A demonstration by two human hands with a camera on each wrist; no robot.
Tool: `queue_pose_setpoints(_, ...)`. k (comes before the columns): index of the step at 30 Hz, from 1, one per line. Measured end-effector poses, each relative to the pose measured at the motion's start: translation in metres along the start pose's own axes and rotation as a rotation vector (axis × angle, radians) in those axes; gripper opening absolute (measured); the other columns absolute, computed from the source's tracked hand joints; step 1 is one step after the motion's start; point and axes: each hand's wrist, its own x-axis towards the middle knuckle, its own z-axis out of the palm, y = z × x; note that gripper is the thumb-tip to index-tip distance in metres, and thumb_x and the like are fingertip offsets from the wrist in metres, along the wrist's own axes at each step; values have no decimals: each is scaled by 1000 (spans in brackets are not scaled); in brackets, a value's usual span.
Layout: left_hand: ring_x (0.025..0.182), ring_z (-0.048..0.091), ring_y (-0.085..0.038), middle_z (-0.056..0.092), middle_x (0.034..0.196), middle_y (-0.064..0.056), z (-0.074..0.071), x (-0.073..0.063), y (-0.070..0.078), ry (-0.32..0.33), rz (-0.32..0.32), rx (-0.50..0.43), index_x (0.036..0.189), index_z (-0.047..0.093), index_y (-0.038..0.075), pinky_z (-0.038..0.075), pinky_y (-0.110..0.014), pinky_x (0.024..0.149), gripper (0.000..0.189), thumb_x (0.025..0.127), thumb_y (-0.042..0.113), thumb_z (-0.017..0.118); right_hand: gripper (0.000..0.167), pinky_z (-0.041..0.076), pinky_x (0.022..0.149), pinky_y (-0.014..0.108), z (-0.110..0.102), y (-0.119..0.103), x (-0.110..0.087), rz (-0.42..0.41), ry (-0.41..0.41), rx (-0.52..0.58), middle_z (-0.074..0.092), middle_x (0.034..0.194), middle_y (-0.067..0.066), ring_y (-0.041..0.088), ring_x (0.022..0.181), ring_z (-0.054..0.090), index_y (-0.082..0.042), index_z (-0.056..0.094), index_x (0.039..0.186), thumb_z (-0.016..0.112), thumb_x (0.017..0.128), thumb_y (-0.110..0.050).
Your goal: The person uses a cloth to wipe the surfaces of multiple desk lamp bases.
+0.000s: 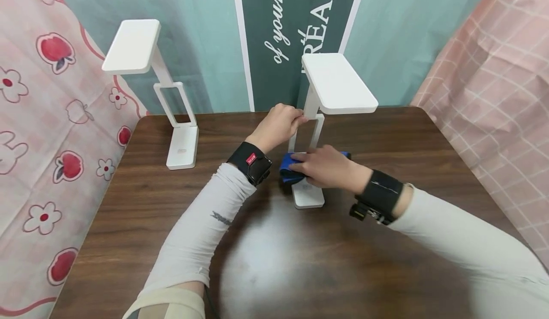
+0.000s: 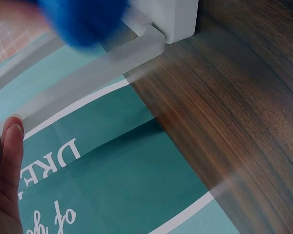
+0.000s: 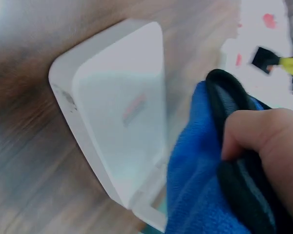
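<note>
A white folding stand (image 1: 339, 83) with a flat rectangular top is upright on the table, right of centre. My left hand (image 1: 280, 123) pinches its upright near the joint above the open frame; the fingertips (image 2: 12, 146) show at the left edge of the left wrist view. In my right hand (image 1: 328, 166) is a blue cloth (image 3: 193, 180) with black edging, bunched under the thumb. That cloth is at the lower part of the frame, just above the stand's base (image 1: 308, 195). Whether it touches the stand is hard to tell through the blur.
A second white stand (image 1: 182, 145) of the same kind is upright at the table's back left. Behind the brown wooden table (image 1: 141, 223) hangs a teal curtain (image 1: 201, 33) with a lettered dark panel. Pink patterned cloths (image 1: 493, 71) hang at both sides.
</note>
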Motion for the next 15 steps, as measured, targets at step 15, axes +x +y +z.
queue_pose_setpoints(15,65,58,-14,68,77,-6,3,-1,-6,-2,13,-13,97,71,6,43,-24,63,29,102,24,50,31,49,50,32,45,12,35,-29,73,193,73,116,8,25,83,71,-13,75,108,74,77,-11)
